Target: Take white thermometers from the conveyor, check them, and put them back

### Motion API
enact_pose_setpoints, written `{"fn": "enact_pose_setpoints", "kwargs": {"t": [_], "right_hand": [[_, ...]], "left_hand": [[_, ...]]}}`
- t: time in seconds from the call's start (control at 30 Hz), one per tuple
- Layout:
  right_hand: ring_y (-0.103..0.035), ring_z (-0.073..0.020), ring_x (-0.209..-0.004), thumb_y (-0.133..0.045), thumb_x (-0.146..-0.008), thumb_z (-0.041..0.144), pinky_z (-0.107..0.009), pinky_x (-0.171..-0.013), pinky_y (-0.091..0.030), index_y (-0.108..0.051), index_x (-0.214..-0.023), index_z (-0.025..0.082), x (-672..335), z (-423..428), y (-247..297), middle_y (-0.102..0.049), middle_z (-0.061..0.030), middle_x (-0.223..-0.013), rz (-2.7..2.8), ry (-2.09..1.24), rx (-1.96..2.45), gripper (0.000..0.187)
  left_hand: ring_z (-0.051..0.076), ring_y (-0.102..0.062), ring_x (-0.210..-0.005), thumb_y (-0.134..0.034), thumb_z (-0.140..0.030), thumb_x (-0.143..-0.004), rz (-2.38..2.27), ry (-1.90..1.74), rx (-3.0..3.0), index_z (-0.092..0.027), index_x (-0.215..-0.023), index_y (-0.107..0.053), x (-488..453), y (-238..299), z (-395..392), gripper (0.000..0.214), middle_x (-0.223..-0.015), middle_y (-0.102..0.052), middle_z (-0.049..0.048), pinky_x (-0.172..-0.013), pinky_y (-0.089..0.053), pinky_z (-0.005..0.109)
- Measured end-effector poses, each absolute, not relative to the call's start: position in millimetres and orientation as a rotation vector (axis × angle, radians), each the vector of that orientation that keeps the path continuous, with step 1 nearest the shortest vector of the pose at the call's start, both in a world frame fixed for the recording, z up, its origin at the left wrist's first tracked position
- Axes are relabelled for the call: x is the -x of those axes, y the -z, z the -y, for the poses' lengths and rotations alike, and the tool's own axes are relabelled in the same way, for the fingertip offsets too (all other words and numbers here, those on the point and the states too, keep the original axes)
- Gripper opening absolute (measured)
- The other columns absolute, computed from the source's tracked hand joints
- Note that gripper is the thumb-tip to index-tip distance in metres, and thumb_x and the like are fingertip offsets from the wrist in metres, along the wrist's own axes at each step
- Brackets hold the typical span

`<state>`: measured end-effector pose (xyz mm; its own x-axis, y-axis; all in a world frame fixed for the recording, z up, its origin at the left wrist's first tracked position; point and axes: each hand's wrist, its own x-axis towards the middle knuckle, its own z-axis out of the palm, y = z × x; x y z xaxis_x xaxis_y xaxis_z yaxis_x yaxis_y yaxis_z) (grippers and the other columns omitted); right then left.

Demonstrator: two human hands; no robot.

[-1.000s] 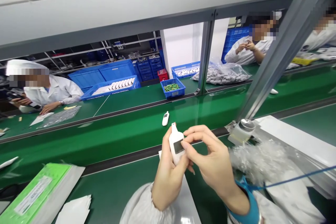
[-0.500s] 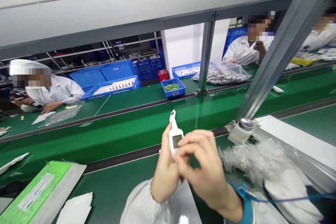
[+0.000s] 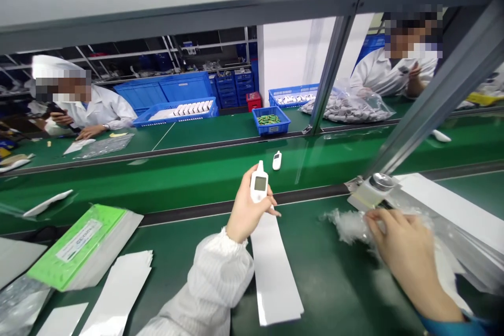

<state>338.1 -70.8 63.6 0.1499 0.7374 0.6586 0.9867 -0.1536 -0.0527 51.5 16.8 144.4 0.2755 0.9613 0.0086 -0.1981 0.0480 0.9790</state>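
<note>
My left hand [image 3: 248, 210] is closed around a white digital thermometer [image 3: 259, 184], its tip pointing away and its grey screen facing me. Below that hand lies a stack of long white sheets [image 3: 275, 273]. My right hand [image 3: 405, 252] is at the right, over a heap of crumpled clear plastic film pieces [image 3: 348, 224]. Its thumb and fingertips are pinched together; whatever is between them is too small to make out. A second white thermometer [image 3: 277, 160] lies on the green belt [image 3: 205, 189] beyond my left hand.
A jar with a metal lid [image 3: 381, 182] stands by the slanted metal post [image 3: 417, 110]. Green trays [image 3: 74, 247] and white sheets [image 3: 122, 283] lie left. Across the belt are a blue bin of green parts [image 3: 271, 122], a bag of white parts [image 3: 350, 107] and co-workers.
My right hand has left the thermometer's screen and moved right to the plastic film heap. My left hand still holds the thermometer. The view has shifted, and the belt thermometer now appears farther right.
</note>
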Motion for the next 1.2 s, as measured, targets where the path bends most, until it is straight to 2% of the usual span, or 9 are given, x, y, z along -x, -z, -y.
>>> {"fn": "enact_pose_setpoints", "kwargs": {"t": [0.13,0.2,0.27,0.33,0.4,0.5,0.63,0.8,1.2], "right_hand": [[-0.056,-0.0327,-0.09,-0.047,-0.096,0.041,-0.046,-0.073,-0.04,-0.068,-0.095,0.018,-324.4,72.9,-76.4,-0.065,-0.0162,-0.1,1.529,0.686,1.848,0.031],[-0.059,-0.029,-0.093,-0.052,-0.094,0.035,-0.046,-0.082,-0.044,-0.067,-0.097,0.021,-300.9,65.9,-88.1,-0.066,-0.0121,-0.098,1.56,0.407,1.637,0.02],[-0.061,-0.0253,-0.094,-0.055,-0.093,0.032,-0.042,-0.085,-0.048,-0.066,-0.094,0.024,-272.6,55.7,-89.8,-0.067,-0.0077,-0.095,1.636,-0.039,1.458,0.014],[-0.064,-0.0217,-0.091,-0.057,-0.091,0.03,-0.037,-0.081,-0.052,-0.067,-0.094,0.025,-244.7,43.9,-79.0,-0.068,-0.005,-0.097,1.697,-0.404,1.378,0.011],[-0.066,-0.0183,-0.082,-0.058,-0.089,0.028,-0.033,-0.074,-0.055,-0.069,-0.095,0.025,-222.3,31.9,-61.1,-0.068,-0.0031,-0.097,1.732,-0.545,1.377,0.012],[-0.066,-0.0168,-0.075,-0.06,-0.087,0.026,-0.032,-0.071,-0.055,-0.07,-0.095,0.024,-203.4,15.6,-36.5,-0.068,-0.0027,-0.098,1.727,-0.616,1.422,0.013],[-0.066,-0.0183,-0.079,-0.062,-0.085,0.027,-0.034,-0.077,-0.054,-0.072,-0.091,0.023,-198.3,2.4,-21.8,-0.068,-0.0039,-0.097,1.696,-0.674,1.445,0.013],[-0.067,-0.0211,-0.087,-0.061,-0.086,0.031,-0.035,-0.078,-0.052,-0.073,-0.083,0.023,-198.3,-3.6,-16.5,-0.069,-0.0048,-0.093,1.65,-0.711,1.439,0.014],[-0.067,-0.0199,-0.087,-0.061,-0.084,0.029,-0.034,-0.08,-0.052,-0.071,-0.075,0.022,-199.0,-10.7,-12.7,-0.068,-0.0047,-0.09,1.614,-0.751,1.406,0.015]], "left_hand": [[0.017,-0.066,-0.082,-0.063,-0.005,-0.068,-1.06,-1.115,-1.07,-0.018,-0.13,-0.043,-46.0,-110.9,-19.7,0.067,-0.073,-0.058,-0.0054,-0.083,-0.058,0.038],[0.019,-0.068,-0.086,-0.066,-0.005,-0.066,-1.112,-1.121,-1.042,-0.017,-0.125,-0.044,-43.1,-91.5,-18.1,0.064,-0.073,-0.06,-0.005,-0.09,-0.054,0.04],[0.021,-0.069,-0.088,-0.069,-0.007,-0.066,-1.146,-1.135,-1.02,-0.018,-0.122,-0.044,-41.0,-74.3,-16.0,0.062,-0.073,-0.062,-0.0049,-0.094,-0.051,0.043],[0.022,-0.07,-0.088,-0.073,-0.012,-0.066,-1.16,-1.163,-1.005,-0.018,-0.12,-0.045,-40.1,-61.4,-14.2,0.061,-0.072,-0.062,-0.0054,-0.097,-0.048,0.045],[0.022,-0.07,-0.089,-0.076,-0.017,-0.067,-1.158,-1.189,-1.0,-0.018,-0.117,-0.046,-40.2,-53.5,-12.8,0.058,-0.073,-0.063,-0.0049,-0.099,-0.046,0.044],[0.023,-0.07,-0.092,-0.076,-0.021,-0.069,-1.145,-1.197,-0.993,-0.018,-0.113,-0.047,-40.5,-48.7,-11.7,0.053,-0.078,-0.065,-0.0026,-0.097,-0.047,0.042],[0.023,-0.07,-0.093,-0.075,-0.019,-0.07,-1.151,-1.198,-0.991,-0.019,-0.114,-0.046,-40.3,-47.2,-12.0,0.053,-0.08,-0.064,-0.0027,-0.095,-0.048,0.041],[0.023,-0.07,-0.091,-0.074,-0.019,-0.071,-1.16,-1.204,-1.003,-0.02,-0.114,-0.047,-40.2,-45.7,-13.1,0.051,-0.081,-0.065,-0.0025,-0.094,-0.049,0.041],[0.024,-0.07,-0.092,-0.075,-0.023,-0.07,-1.164,-1.21,-1.043,-0.019,-0.115,-0.046,-40.1,-42.1,-13.1,0.053,-0.083,-0.066,-0.0004,-0.094,-0.048,0.041]]}}
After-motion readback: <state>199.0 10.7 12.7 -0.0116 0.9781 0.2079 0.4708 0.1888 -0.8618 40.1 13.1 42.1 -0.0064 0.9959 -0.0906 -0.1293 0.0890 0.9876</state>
